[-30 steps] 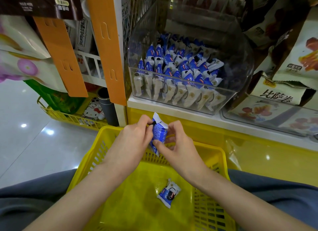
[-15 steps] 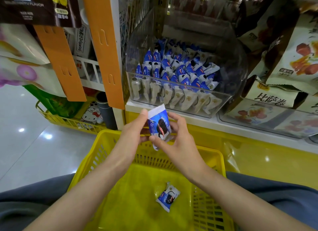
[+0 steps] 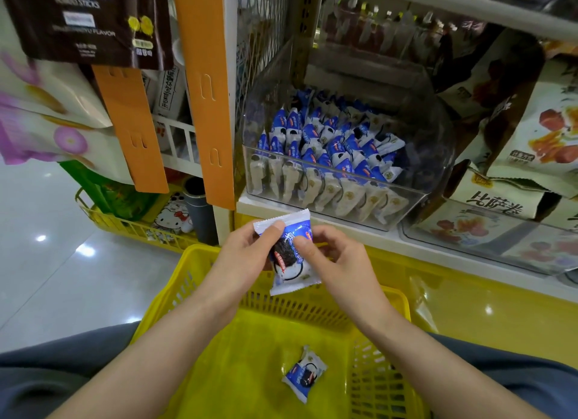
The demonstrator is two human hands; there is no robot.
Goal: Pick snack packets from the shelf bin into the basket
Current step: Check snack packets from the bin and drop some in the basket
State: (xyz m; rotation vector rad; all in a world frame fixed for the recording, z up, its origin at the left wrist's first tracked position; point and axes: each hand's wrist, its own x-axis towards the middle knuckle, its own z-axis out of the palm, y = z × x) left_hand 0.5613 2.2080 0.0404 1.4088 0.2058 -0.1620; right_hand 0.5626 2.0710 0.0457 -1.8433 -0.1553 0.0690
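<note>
A blue and white snack packet [image 3: 289,262] is held flat, face up, above the far rim of the yellow basket [image 3: 219,371]. My left hand [image 3: 247,256] pinches its left side and my right hand [image 3: 337,262] pinches its right side, thumbs on top. A second, like packet [image 3: 304,373] lies on the basket floor. The clear shelf bin [image 3: 413,193] just beyond holds several rows of the same packets [image 3: 328,150].
Orange hanging strips [image 3: 206,90] and snack bags hang at the left. Large snack bags [image 3: 531,137] fill the shelf at the right. Another yellow basket [image 3: 125,228] stands on the shiny floor at the left. My lap flanks the basket.
Both hands have turned the held packet from edge-on to flat, with its printed face up, and raised it slightly. The packet in the basket has not moved.
</note>
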